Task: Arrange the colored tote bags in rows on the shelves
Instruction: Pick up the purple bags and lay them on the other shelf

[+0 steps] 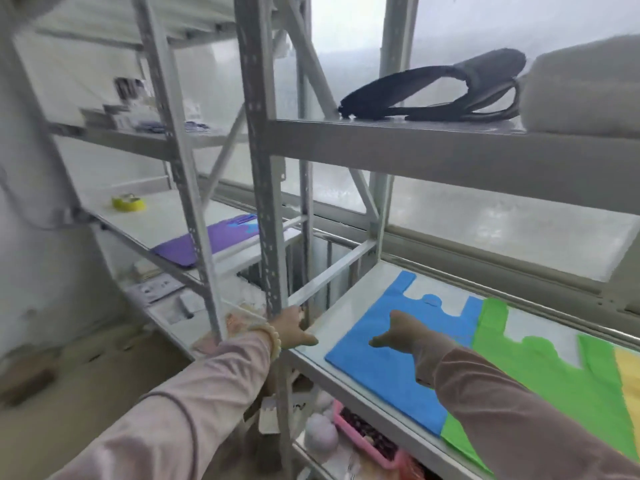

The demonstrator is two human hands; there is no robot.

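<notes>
A blue tote bag point(391, 379) lies flat at the left end of the white shelf point(349, 306). A green bag point(554, 375) overlaps its right side, and a yellow bag point(628, 372) shows at the frame's right edge. My right hand point(401, 332) rests flat on the blue bag, fingers spread. At the shelf's front left corner, beside the upright post, my left hand point(294, 329) rests on the edge. A purple bag point(207, 242) lies on the neighbouring shelf to the left. On the shelf above lies a dark bag point(433, 90).
Grey metal uprights point(263, 188) and diagonal braces stand between the two shelf units. A yellow tape roll point(128, 202) sits on the left shelf. A pink basket point(367, 434) and a pale round object occupy the shelf below. A white bundle point(585, 88) sits top right.
</notes>
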